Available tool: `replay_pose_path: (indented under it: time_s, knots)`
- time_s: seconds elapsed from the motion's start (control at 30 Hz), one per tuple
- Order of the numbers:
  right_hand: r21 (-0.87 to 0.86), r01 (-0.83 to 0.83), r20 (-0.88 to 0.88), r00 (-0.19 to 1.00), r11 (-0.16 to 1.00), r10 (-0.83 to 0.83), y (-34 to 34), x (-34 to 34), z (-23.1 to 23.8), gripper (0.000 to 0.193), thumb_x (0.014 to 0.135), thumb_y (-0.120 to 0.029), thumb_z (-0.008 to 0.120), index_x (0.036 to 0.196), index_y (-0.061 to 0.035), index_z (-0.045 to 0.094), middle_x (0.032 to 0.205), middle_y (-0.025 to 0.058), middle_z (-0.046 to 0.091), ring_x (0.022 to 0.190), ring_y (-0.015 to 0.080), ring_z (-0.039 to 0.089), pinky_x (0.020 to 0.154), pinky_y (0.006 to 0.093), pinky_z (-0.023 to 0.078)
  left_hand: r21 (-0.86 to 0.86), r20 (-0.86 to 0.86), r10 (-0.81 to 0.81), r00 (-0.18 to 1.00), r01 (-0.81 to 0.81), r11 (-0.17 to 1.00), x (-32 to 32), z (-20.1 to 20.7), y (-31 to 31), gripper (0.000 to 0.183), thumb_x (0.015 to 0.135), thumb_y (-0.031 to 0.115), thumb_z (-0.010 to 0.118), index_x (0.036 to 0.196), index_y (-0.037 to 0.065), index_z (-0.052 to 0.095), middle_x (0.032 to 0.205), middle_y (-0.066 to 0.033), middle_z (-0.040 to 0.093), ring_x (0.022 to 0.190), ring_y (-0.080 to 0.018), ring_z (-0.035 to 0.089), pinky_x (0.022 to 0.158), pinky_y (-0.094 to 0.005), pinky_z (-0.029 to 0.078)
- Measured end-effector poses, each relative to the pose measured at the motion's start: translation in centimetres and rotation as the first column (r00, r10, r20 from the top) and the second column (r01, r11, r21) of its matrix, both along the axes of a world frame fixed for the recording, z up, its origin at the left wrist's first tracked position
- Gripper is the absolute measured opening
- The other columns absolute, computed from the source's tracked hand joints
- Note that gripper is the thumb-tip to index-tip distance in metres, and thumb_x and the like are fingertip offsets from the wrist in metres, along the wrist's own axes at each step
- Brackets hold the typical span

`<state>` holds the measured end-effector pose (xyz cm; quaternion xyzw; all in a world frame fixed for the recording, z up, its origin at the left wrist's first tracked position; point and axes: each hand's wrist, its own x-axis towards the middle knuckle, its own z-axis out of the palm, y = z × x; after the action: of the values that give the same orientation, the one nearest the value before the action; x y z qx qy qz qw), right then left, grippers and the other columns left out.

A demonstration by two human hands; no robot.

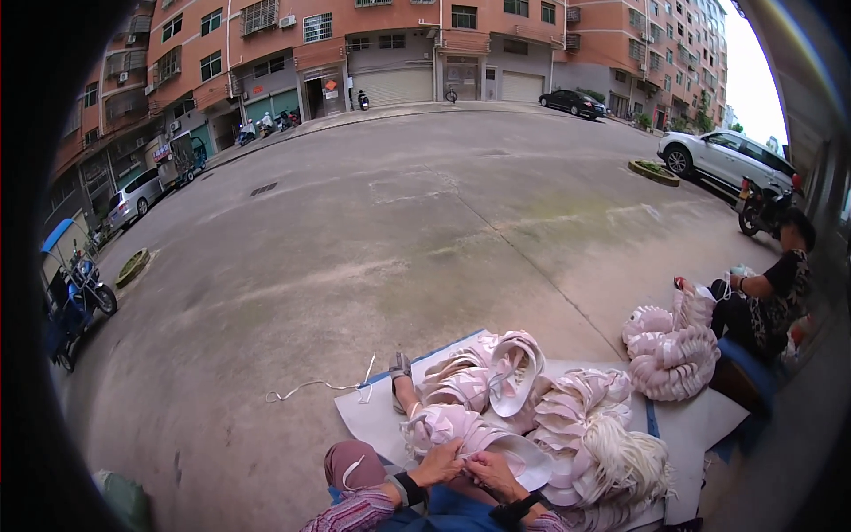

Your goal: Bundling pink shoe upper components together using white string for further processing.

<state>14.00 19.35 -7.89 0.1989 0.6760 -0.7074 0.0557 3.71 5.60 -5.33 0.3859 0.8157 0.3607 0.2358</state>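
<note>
Over my lap, my left hand (441, 463) has its fingers closed at the edge of a pink and white shoe upper (525, 459). My right hand (495, 473) pinches close beside it, thumb and fingers together; whatever lies between those fingertips is too small to make out. The upper's pale rounded end shows beyond my right hand. More pink and white uppers (456, 377) are piled just past my hands, with a white-lined one (516, 372) on top. Stacked uppers (581, 403) and a thick bundle of white laces (625, 461) lie to the right.
Pale sheeting (362, 410) lies under the piles. A loose white lace (306, 385) trails on the concrete. At right, a seated person (767, 293) handles uppers beside another stack (675, 363). A blue three-wheeler (80, 288) stands left; a white car (722, 155) is parked far right.
</note>
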Motion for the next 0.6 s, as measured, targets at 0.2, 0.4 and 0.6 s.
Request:
replay_pose_path:
  time_s: [0.2,0.4,0.6]
  knots:
    - [0.065,-0.007,-0.048,0.999,0.998,0.011,-0.4,0.1,0.2,0.021,0.083,-0.023,0.060,0.078,-0.0028,0.064,0.062,0.0013,0.059,0.050,0.0067,0.052,0.047,0.0217,0.043,0.074,-0.054,0.025,0.998,-0.021,0.997,-0.2,-1.4,0.0,0.026,0.077,0.021,0.057,0.095,0.003,0.048,0.079,-0.0236,0.056,0.077,-0.0420,0.057,0.066,-0.0470,0.044]
    - [0.265,0.011,-0.127,0.992,0.964,0.024,-1.0,-0.1,-0.9,0.022,0.083,-0.024,0.057,0.078,-0.0028,0.064,0.061,0.0053,0.060,0.051,0.0114,0.057,0.050,0.0261,0.045,0.124,-0.076,-0.011,0.997,0.021,0.992,-0.4,-1.9,-0.1,0.030,0.073,0.017,0.058,0.096,-0.001,0.052,0.083,-0.0254,0.058,0.078,-0.0430,0.058,0.068,-0.0475,0.045]
    - [0.374,-0.059,-0.104,0.989,0.925,0.105,-1.6,-0.2,-0.5,0.028,0.084,-0.027,0.056,0.085,-0.0012,0.065,0.064,0.0072,0.062,0.054,0.0136,0.060,0.052,0.0263,0.048,-0.065,-0.062,-0.172,0.983,0.168,0.984,-2.0,-4.2,-1.0,0.035,0.071,0.017,0.060,0.098,-0.003,0.052,0.079,-0.0247,0.059,0.074,-0.0411,0.059,0.064,-0.0471,0.045]
